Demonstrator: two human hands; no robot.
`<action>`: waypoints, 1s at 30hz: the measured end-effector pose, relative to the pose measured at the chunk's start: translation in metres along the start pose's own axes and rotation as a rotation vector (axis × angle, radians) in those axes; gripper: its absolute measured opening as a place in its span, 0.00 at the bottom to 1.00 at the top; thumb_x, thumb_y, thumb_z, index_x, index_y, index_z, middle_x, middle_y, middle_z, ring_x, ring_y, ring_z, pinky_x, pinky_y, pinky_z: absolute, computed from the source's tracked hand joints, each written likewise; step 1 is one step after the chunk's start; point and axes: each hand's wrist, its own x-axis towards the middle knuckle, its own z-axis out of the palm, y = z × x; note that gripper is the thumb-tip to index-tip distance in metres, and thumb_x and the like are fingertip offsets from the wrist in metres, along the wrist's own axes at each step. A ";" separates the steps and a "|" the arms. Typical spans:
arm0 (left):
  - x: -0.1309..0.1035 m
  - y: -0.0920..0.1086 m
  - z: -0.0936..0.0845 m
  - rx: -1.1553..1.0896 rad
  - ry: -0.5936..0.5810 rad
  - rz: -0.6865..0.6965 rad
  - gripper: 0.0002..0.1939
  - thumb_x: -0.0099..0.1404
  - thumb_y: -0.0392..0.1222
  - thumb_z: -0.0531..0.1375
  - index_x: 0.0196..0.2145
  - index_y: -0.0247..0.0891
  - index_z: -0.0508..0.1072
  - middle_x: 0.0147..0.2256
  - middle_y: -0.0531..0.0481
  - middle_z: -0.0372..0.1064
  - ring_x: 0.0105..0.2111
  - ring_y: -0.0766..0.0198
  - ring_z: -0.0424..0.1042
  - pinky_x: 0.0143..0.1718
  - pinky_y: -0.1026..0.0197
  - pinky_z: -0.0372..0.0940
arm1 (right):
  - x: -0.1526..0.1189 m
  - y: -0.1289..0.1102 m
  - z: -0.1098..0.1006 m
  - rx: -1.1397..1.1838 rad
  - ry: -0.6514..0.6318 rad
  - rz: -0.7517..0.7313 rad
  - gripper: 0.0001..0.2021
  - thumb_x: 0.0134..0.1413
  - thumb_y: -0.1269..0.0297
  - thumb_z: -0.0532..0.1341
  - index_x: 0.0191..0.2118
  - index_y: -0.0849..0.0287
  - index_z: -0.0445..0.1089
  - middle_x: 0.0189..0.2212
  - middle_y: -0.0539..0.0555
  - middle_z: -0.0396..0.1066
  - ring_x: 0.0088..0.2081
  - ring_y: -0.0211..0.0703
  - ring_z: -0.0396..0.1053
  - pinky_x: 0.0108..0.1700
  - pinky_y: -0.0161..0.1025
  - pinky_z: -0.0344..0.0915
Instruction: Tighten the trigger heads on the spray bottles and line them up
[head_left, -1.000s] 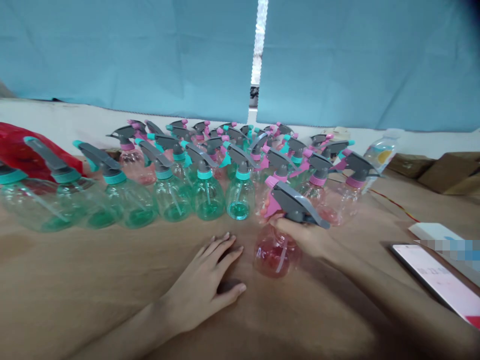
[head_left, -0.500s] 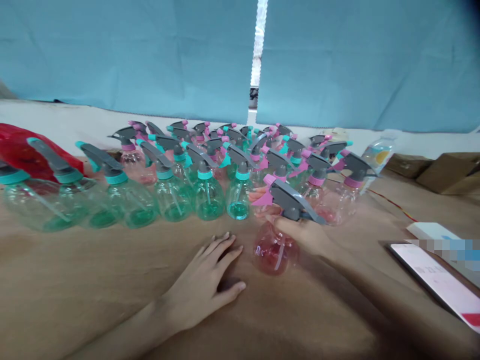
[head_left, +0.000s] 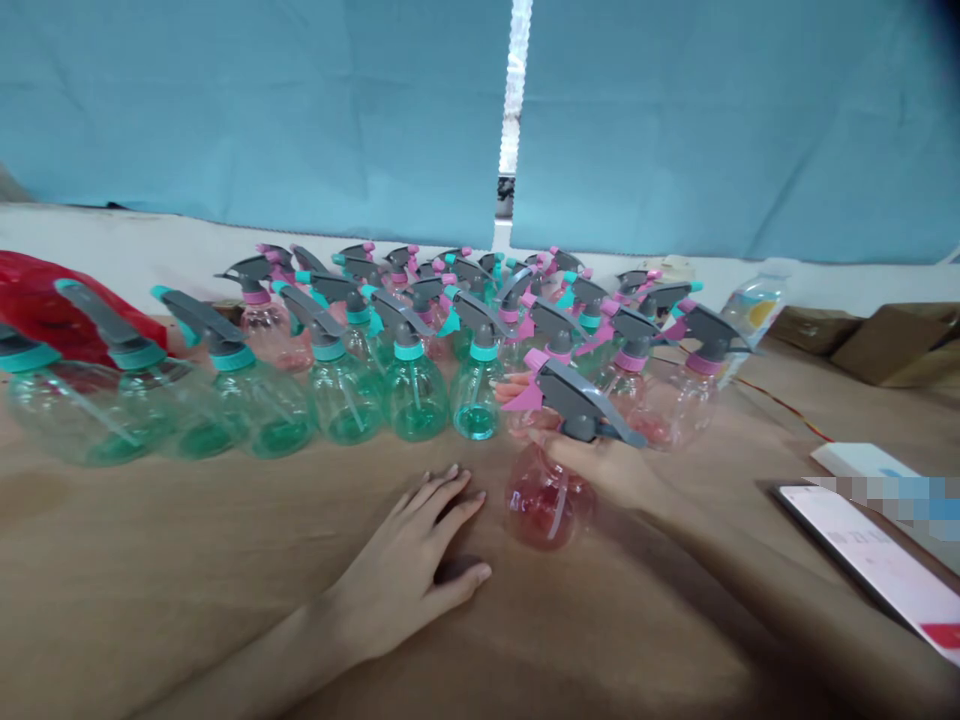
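My right hand (head_left: 600,465) is closed around the neck of a pink spray bottle (head_left: 547,510), just below its grey and pink trigger head. The bottle is upright, with a white tube inside, and its nozzle points left. My left hand (head_left: 416,555) lies flat on the brown tabletop (head_left: 247,560), fingers spread, to the left of that bottle and apart from it. Behind both hands stands a front row of green spray bottles, among them one with a bright base (head_left: 476,400) nearest my fingers. A clear pink spray bottle (head_left: 694,395) stands to the right, beyond my right wrist.
Several more spray bottles with pink or turquoise collars crowd the back. A red plastic bag (head_left: 67,300) lies at left. On the right are a phone (head_left: 862,550), a white box (head_left: 855,462), a thin cable (head_left: 787,405), a clear labelled bottle (head_left: 754,300) and brown cardboard (head_left: 896,340).
Almost nothing differs. The held pink spray bottle appears shifted very slightly left; my left hand stays flat in the same place.
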 end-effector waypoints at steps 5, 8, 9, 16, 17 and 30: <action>-0.001 -0.001 0.001 -0.005 0.007 -0.005 0.28 0.66 0.56 0.52 0.59 0.39 0.59 0.61 0.43 0.49 0.60 0.50 0.48 0.57 0.45 0.50 | 0.001 -0.003 0.000 -0.013 0.010 -0.053 0.10 0.44 0.62 0.60 0.36 0.54 0.71 0.27 0.50 0.71 0.28 0.43 0.70 0.32 0.42 0.67; -0.001 -0.001 0.001 -0.008 0.015 -0.005 0.28 0.66 0.56 0.53 0.58 0.40 0.59 0.61 0.43 0.50 0.60 0.50 0.49 0.57 0.45 0.50 | 0.002 -0.004 0.000 0.016 -0.003 -0.082 0.11 0.44 0.63 0.60 0.37 0.53 0.71 0.28 0.50 0.71 0.29 0.42 0.70 0.34 0.42 0.67; -0.001 -0.001 0.001 -0.008 0.017 -0.003 0.28 0.66 0.56 0.53 0.58 0.40 0.59 0.61 0.43 0.50 0.60 0.50 0.49 0.57 0.45 0.50 | 0.002 -0.004 0.000 0.024 -0.007 -0.077 0.11 0.44 0.63 0.60 0.37 0.54 0.71 0.27 0.50 0.71 0.29 0.42 0.70 0.34 0.42 0.67; -0.001 0.000 0.000 -0.001 0.001 -0.004 0.28 0.66 0.56 0.52 0.59 0.39 0.59 0.61 0.43 0.50 0.60 0.50 0.48 0.57 0.45 0.49 | 0.001 0.005 0.000 0.065 -0.021 0.034 0.06 0.44 0.62 0.60 0.32 0.56 0.68 0.26 0.50 0.70 0.29 0.43 0.70 0.34 0.42 0.67; -0.001 0.000 0.000 -0.003 -0.002 -0.006 0.28 0.66 0.56 0.52 0.59 0.39 0.59 0.61 0.43 0.49 0.60 0.50 0.48 0.57 0.45 0.49 | 0.001 0.006 0.000 0.070 -0.022 0.039 0.06 0.44 0.61 0.60 0.31 0.56 0.67 0.26 0.50 0.70 0.29 0.43 0.70 0.34 0.42 0.67; -0.001 -0.001 0.002 -0.024 0.027 -0.002 0.28 0.66 0.55 0.53 0.59 0.40 0.58 0.61 0.44 0.49 0.60 0.50 0.49 0.57 0.45 0.49 | 0.001 -0.008 -0.002 -0.021 -0.064 -0.098 0.06 0.41 0.67 0.56 0.29 0.55 0.68 0.25 0.49 0.70 0.29 0.42 0.69 0.34 0.39 0.66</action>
